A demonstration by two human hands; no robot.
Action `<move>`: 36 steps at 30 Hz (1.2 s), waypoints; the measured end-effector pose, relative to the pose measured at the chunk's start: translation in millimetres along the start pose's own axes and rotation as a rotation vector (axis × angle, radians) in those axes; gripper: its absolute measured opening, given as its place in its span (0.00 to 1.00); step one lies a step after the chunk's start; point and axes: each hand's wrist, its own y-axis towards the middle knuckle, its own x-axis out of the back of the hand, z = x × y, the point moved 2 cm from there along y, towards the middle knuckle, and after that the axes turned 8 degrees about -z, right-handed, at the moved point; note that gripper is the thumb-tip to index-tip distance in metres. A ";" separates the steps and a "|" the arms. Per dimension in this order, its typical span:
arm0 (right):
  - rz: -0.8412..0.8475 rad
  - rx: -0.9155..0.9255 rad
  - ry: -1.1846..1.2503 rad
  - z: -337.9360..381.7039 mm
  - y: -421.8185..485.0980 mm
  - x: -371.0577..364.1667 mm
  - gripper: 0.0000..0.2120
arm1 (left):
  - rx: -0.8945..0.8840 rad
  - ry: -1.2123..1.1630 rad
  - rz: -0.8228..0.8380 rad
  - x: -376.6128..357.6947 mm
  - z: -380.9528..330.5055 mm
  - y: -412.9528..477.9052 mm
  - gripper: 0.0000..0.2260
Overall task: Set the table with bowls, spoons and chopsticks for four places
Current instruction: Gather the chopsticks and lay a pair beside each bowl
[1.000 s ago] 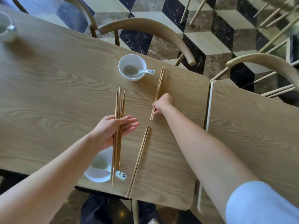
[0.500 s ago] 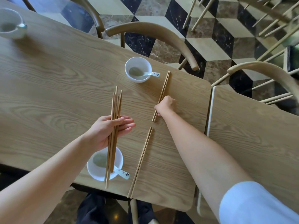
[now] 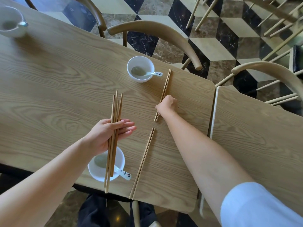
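One chopstick pair (image 3: pixel 166 84), beside the far bowl (image 3: pixel 131 66), pinched by right hand (image 3: pixel 167 105).
Even its tips; left hand (image 3: pixel 105 135) grips spare chopsticks (image 3: pixel 117 104).

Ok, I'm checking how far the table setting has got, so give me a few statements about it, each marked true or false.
1. The left hand holds a bundle of chopsticks. True.
2. The far bowl has no spoon in it. False: a spoon lies in it.
3. The right hand touches the far pair of chopsticks. True.
4. The near pair of chopsticks lies inside the near bowl. False: it lies on the table, to the right of that bowl.
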 end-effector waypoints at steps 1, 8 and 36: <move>0.005 -0.013 0.018 0.1 0.2 -1.0 0.05 | 0.001 -0.001 -0.004 0.6 0.0 -0.3 0.10; -0.012 -0.042 0.061 0.5 1.5 -4.4 0.07 | 0.006 -0.003 -0.019 5.8 0.1 -0.2 0.10; -0.040 -0.081 0.097 10.8 9.2 1.6 0.09 | 0.019 0.009 -0.029 25.9 11.1 1.1 0.10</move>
